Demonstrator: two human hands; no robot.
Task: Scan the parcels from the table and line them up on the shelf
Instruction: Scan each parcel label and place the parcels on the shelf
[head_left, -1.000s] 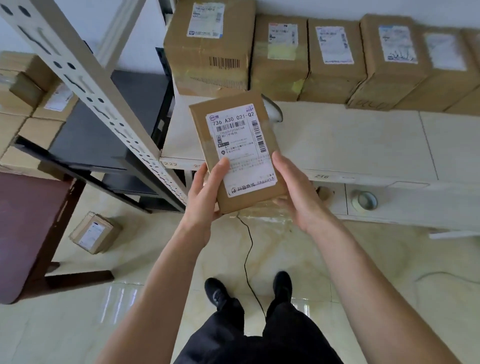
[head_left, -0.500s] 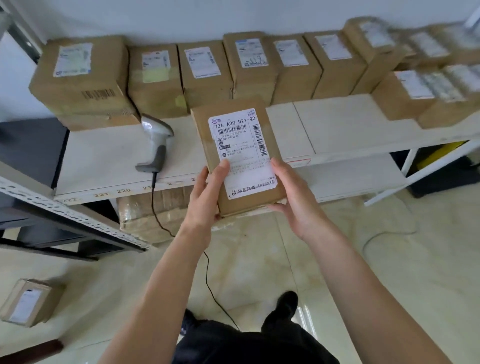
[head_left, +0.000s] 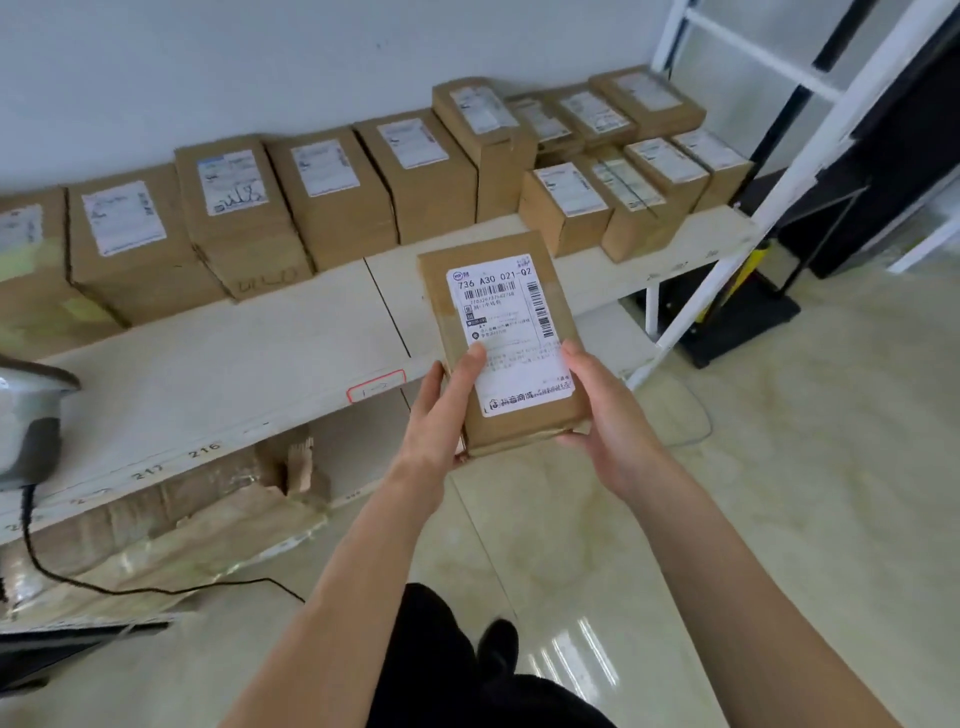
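Nearest, at six o'clock, the person's black trousers (head_left: 467, 675) and one dark shoe (head_left: 498, 644) stand on the glossy cream tiled floor (head_left: 779, 493). Both bare forearms reach up toward twelve o'clock and meet at a flat brown cardboard parcel with a white printed shipping label (head_left: 506, 343), held label-up in front of the shelf edge. The left hand (head_left: 441, 415) grips the parcel's lower corner at seven o'clock, thumb laid across the label's edge and fingers curled beneath. The right hand (head_left: 605, 421) cups the opposite corner at five o'clock, thumb along the side, fingers wrapped under the bottom edge. So the parcel sits between the two hands, its far end sticking out past them over the pale cream shelf board (head_left: 234, 374).

At nine o'clock a grey handheld barcode scanner (head_left: 26, 421) rests on that board, its black cable (head_left: 130, 587) trailing down to the floor. Below the board, crumpled brown cardboard wrapped in clear film (head_left: 171, 525) lies on the lower level.

Farther back, from ten to one o'clock, a row of brown cardboard boxes with white labels (head_left: 332, 192) stands against the white wall (head_left: 260, 67). At two o'clock rises a white metal rack frame (head_left: 769, 192).
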